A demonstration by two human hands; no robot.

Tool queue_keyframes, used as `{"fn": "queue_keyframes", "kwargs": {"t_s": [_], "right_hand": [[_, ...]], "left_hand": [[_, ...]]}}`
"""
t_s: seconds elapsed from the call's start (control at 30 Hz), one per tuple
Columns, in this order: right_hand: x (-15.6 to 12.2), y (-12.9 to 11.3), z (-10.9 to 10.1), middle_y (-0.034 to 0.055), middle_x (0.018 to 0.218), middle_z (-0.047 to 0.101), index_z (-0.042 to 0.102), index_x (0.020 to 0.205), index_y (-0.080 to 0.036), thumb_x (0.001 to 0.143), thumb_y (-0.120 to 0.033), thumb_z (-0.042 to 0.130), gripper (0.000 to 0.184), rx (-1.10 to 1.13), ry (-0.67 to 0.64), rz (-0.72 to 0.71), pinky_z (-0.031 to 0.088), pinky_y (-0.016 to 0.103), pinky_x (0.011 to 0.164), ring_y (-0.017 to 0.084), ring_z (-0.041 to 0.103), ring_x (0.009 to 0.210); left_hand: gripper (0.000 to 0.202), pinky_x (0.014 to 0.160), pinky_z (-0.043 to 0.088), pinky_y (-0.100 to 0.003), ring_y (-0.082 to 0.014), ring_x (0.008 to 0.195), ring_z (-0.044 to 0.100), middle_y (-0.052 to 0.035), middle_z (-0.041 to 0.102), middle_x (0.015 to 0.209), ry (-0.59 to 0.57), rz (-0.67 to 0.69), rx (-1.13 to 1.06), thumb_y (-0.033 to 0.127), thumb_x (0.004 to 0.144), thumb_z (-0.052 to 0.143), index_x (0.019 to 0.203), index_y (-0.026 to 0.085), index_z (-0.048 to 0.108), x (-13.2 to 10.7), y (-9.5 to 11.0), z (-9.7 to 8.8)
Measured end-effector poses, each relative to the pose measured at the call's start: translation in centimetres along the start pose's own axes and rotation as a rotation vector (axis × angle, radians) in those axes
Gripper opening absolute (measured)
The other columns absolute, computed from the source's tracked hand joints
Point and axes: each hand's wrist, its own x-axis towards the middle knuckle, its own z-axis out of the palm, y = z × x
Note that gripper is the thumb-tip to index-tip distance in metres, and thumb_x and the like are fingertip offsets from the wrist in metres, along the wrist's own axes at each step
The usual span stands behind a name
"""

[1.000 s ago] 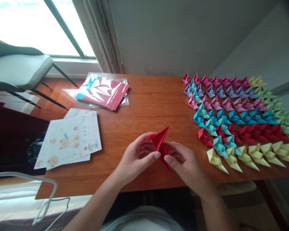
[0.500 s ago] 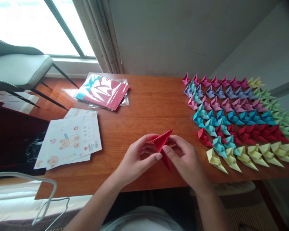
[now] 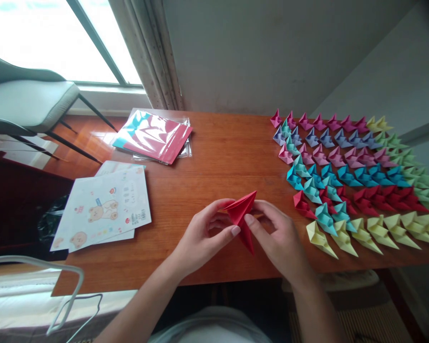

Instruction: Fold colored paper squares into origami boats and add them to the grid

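A folded red origami piece [image 3: 240, 209], with one point up to the right and another hanging down, is held between both hands above the front of the table. My left hand [image 3: 208, 234] grips it from the left, the thumb pressed near its middle. From the right, my right hand [image 3: 274, 233] pinches it with the thumb at the centre fold and the fingers behind. The far fingertips of both hands are partly hidden by the paper. To the right stand rows of finished pieces, among them red ones [image 3: 373, 200] and pale yellow ones [image 3: 379, 230].
A glossy packet of coloured paper [image 3: 164, 143] lies at the back left of the wooden table [image 3: 221, 157]. Nearer, white sheets with bear drawings [image 3: 105, 209] overhang the left edge. Beyond are a grey chair [image 3: 28, 102] and a curtain [image 3: 148, 52]. A white curved tube [image 3: 75, 274] is at lower left.
The upper part of the red origami piece has opened a little, and my right thumb has shifted slightly up and to the right. Both hands otherwise keep their place.
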Motion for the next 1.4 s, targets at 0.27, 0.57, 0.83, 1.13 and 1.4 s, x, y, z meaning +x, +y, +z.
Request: {"fn": "queue_keyframes", "kwargs": {"t_s": [0.27,0.57,0.83,1.13,1.4], "right_hand": [[-0.3,-0.9,0.7,0.0074,0.108,0.071,0.066,0.110,-0.021,0.092,-0.015,0.054,0.022,-0.230,0.145,-0.128,0.059,0.029,0.076,0.020,0.069,0.092],[-0.3,-1.4,1.6,0.0100,0.111,0.072,0.064,0.114,-0.019,0.092,-0.013,0.051,0.026,-0.389,0.198,-0.226,0.057,0.034,0.085,0.022,0.069,0.097],[-0.6,-0.7,1.0,0.0075,0.118,0.070,0.063,0.121,-0.022,0.093,-0.016,0.057,0.029,-0.324,0.098,-0.141,0.059,0.032,0.086,0.020,0.069,0.101],[-0.5,-0.1,0.7,0.0042,0.108,0.073,0.068,0.108,-0.024,0.088,-0.010,0.058,0.026,-0.254,0.083,-0.102,0.058,0.030,0.081,0.020,0.070,0.096],[-0.7,0.4,0.5,0.0045,0.112,0.073,0.069,0.110,-0.023,0.088,-0.008,0.057,0.029,-0.260,0.096,-0.130,0.057,0.030,0.088,0.019,0.069,0.102]], "left_hand": [[0.043,0.092,0.057,-0.036,-0.0227,0.106,0.069,-0.0093,0.066,0.124,0.031,0.051,0.092,0.029,0.089,0.073,0.125,0.023,0.051,-0.1,0.0,0.4],[0.035,0.095,0.056,-0.037,-0.0210,0.107,0.066,-0.0098,0.065,0.122,-0.019,0.096,0.158,0.028,0.093,0.068,0.124,0.021,0.053,-0.2,0.1,0.4],[0.031,0.095,0.057,-0.037,-0.0217,0.106,0.067,-0.0107,0.065,0.122,-0.020,0.092,0.134,0.030,0.095,0.065,0.121,0.019,0.054,-0.2,0.1,0.3],[0.028,0.101,0.055,-0.039,-0.0256,0.120,0.063,-0.0150,0.052,0.148,-0.038,0.071,0.054,0.029,0.098,0.061,0.122,0.019,0.054,-0.4,0.3,0.3],[0.038,0.104,0.052,-0.037,-0.0267,0.126,0.060,-0.0131,0.054,0.147,-0.046,0.066,0.108,0.032,0.101,0.053,0.137,0.019,0.051,-0.5,0.5,0.0]]}}
